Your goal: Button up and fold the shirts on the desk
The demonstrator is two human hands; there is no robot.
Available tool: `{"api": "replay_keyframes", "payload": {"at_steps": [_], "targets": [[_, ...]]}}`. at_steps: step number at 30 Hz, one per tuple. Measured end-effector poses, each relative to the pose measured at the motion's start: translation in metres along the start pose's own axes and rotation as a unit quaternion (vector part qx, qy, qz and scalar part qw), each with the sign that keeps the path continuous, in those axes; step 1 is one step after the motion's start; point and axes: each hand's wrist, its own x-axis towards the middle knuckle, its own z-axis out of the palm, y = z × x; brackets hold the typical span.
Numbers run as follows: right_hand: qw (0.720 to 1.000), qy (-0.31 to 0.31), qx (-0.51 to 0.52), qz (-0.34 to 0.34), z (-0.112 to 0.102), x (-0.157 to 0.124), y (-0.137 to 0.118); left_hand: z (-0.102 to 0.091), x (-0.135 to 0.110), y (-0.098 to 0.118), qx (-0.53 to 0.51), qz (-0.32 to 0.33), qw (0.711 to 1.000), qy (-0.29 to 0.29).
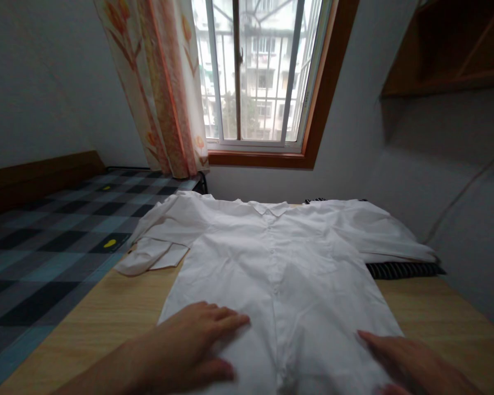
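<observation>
A white button-up shirt point(239, 263) lies front side up across the wooden table, its collar at the far end and its button line running toward me. Its left-side sleeve is folded over itself near the table's edge; the other sleeve stretches out to the right. My left hand point(201, 340) is over the lower left part of the shirt, fingers stretched out and thumb apart. At the lower right, my right hand point(411, 356) is by the shirt's side edge, slightly blurred, with fingers extended and partly cut off by the frame. Neither hand grips anything.
The light wooden table point(94, 312) adjoins a bed with a checkered sheet point(37, 241) on the left. A black striped cloth point(403, 270) lies partly under the right sleeve. Behind are a flowered curtain point(168, 88) and a window point(259, 71). A wooden shelf point(448, 49) hangs upper right.
</observation>
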Motion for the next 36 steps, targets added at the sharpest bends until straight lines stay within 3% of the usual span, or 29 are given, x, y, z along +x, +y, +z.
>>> {"api": "replay_keyframes", "payload": {"at_steps": [3, 5, 7, 10, 13, 15, 20, 24, 27, 30, 32, 33, 36], "targets": [[0.996, 0.047, 0.025, 0.078, -0.033, 0.062, 0.002, -0.023, 0.039, -0.031, 0.036, -0.019, 0.994, 0.097], [0.994, 0.085, 0.027, 0.069, -0.042, 0.111, -0.003, -0.026, 0.071, -0.054, 0.089, -0.025, 0.983, 0.162], [0.995, 0.083, 0.021, 0.043, -0.038, 0.152, -0.014, -0.018, 0.1, -0.073, 0.128, -0.039, 0.977, 0.167], [1.0, 0.004, 0.011, -0.026, -0.015, 0.182, -0.033, 0.002, 0.126, -0.088, 0.143, -0.048, 0.982, 0.116], [0.995, -0.078, 0.019, -0.062, 0.006, 0.179, -0.044, 0.014, 0.131, -0.095, 0.142, -0.042, 0.985, 0.091], [0.992, -0.099, 0.031, -0.066, 0.01, 0.167, -0.046, 0.015, 0.129, -0.098, 0.147, -0.044, 0.984, 0.089], [0.98, -0.157, 0.088, -0.085, -0.011, 0.129, -0.055, 0.01, 0.129, -0.103, 0.157, -0.049, 0.983, 0.075], [0.954, -0.211, 0.189, -0.102, -0.029, 0.1, -0.054, 0.002, 0.131, -0.103, 0.166, -0.052, 0.984, 0.047], [0.949, -0.165, 0.266, -0.033, -0.039, 0.096, -0.024, -0.012, 0.137, -0.096, 0.173, -0.057, 0.983, 0.018], [0.959, 0.014, 0.249, 0.134, -0.057, 0.116, 0.034, -0.023, 0.151, -0.075, 0.197, -0.067, 0.977, 0.037], [0.939, 0.157, 0.212, 0.221, -0.074, 0.138, 0.081, -0.021, 0.163, -0.055, 0.216, -0.046, 0.972, 0.084], [0.93, 0.198, 0.191, 0.243, -0.082, 0.15, 0.104, -0.017, 0.17, -0.044, 0.217, -0.026, 0.97, 0.103], [0.931, 0.217, 0.123, 0.267, -0.1, 0.18, 0.16, 0.004, 0.189, -0.021, 0.188, 0.035, 0.976, 0.109]]}}
